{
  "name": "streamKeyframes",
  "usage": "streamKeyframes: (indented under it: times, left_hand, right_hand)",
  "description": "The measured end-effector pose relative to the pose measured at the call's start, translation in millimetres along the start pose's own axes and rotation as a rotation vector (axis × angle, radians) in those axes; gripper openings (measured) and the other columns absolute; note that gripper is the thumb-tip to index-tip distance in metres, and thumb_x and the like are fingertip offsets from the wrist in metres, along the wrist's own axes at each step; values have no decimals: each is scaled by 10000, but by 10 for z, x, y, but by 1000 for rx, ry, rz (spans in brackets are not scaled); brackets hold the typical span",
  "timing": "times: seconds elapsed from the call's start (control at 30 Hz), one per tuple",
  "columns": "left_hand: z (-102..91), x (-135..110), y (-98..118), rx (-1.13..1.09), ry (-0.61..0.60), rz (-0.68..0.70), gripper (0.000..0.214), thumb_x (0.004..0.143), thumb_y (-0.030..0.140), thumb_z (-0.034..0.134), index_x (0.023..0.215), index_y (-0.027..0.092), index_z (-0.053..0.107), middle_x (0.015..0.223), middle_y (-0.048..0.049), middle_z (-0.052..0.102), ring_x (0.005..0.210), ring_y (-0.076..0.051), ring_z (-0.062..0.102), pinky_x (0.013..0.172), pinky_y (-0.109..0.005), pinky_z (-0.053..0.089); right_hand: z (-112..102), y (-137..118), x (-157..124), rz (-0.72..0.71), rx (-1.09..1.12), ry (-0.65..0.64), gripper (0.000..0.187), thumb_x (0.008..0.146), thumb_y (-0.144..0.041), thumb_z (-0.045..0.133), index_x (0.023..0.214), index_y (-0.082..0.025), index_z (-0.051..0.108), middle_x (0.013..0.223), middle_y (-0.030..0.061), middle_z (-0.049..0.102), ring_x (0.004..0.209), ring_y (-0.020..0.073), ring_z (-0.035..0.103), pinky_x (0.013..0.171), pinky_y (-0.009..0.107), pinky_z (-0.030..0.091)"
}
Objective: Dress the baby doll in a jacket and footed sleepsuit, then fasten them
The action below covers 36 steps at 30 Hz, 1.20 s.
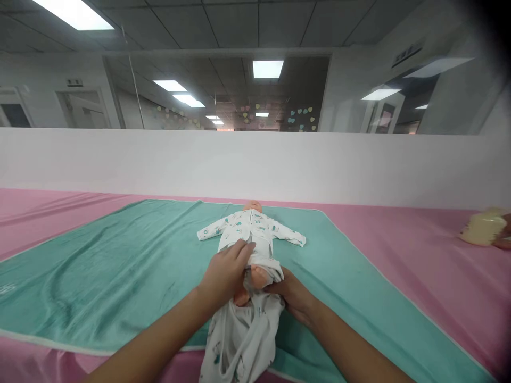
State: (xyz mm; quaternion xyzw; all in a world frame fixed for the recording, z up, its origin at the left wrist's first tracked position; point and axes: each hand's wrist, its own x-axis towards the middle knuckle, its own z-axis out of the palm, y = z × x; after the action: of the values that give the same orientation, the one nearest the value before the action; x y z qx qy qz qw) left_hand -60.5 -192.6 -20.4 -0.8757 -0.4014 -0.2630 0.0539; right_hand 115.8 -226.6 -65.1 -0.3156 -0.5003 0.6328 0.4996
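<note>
White wall (255, 162) rises beyond the head of the doll (258, 276), with glass (223, 96) and lit ceiling panels (268, 69) above it. Beneath the doll lies a green towel (131, 266), creased to its left, over a pink cover (403, 239) that shows on either side. Well to the doll's right, a co-worker's hand (507, 232) holds a pale yellow object (482, 227); both are blurred, and the hand is cut off by the frame. Heart shapes on the glass are too small to read in detail.

Face up on the towel, the doll wears a patterned jacket (239, 226), arms spread. Its face is too foreshortened to make out. Patterned trousers (263, 335) bunch about its legs and run past the lower edge of view.

From the doll's left-hand side as seen, the left hand (229, 268) reaches in, back uppermost, fingers together and bent over the doll's middle, masking it. Opposite, the right hand (293, 295) reaches under the bunched cloth beside the bare leg; its fingertips are hidden. Whether either hand is clamped cannot be told.
</note>
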Motion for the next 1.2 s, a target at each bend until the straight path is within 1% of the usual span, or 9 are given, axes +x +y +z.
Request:
streamKeyframes:
  times: [0.07,0.17,0.33,0.57,0.63,0.8,0.93,1.07,1.2]
  left_hand:
    - [39,93,47,96,36,5,426,786,109,409,1200,206,437,1097,-77,544,902,-207,557,691,-295,421]
    - [106,208,92,-20,37,-79,371,775,165,469,1143,209,478,1060,-71,555,856,-199,563,665,-285,419]
    - [88,247,34,-610,-140,-212,232,753,231,516,979,215,568,985,-29,609,914,-201,558,775,-297,424]
    - [-233,-45,-16,-1347,-534,-320,417,752,320,617,1150,252,511,1108,-41,568,1038,-219,518,833,-311,415]
    - [-210,-142,-75,-1494,-487,-394,386,777,321,597,1145,231,518,1052,-55,579,982,-209,541,813,-306,419]
    - [-94,-248,-247,-1777,-82,-488,292,741,206,644,1013,219,540,776,15,537,736,-109,541,712,-245,438]
    - [-220,-217,-196,-1646,-180,-457,302,739,205,639,1026,206,544,865,-11,556,752,-114,543,735,-260,448]
    - [-264,-299,-34,-1176,-256,-434,282,808,273,515,1075,206,572,1017,-62,609,867,-193,574,763,-311,460]
    - [-123,-646,66,-634,-271,-99,439,809,166,438,1223,293,510,1269,-23,512,1161,-235,453,989,-370,355]
  right_hand:
    - [-18,31,17,-4,31,7,475,605,-130,665,1073,-192,609,956,42,648,913,239,556,809,335,403]
    - [-95,74,37,-3,41,19,483,584,-109,671,1057,-189,619,951,36,655,899,233,566,810,330,406]
    - [-228,160,139,21,-6,83,427,567,-95,646,987,-175,642,870,34,665,767,207,585,687,302,430]
    - [-205,182,251,-10,171,139,244,647,-210,655,887,-166,657,862,53,673,767,203,605,713,314,458]
    - [-217,183,253,-2,211,144,267,619,-176,663,886,-169,658,867,49,677,790,210,614,743,324,463]
    - [-265,184,263,-6,273,144,290,594,-115,633,880,-154,666,873,47,685,821,223,627,794,344,469]
    - [-283,184,261,22,328,129,265,646,-135,628,907,-147,668,961,57,674,907,215,612,852,335,458]
    - [-296,171,241,29,368,154,283,651,-148,635,933,-156,665,980,47,671,921,209,609,857,326,461]
    - [-302,143,222,48,393,188,286,654,-159,644,939,-157,661,980,46,673,905,211,619,847,329,471]
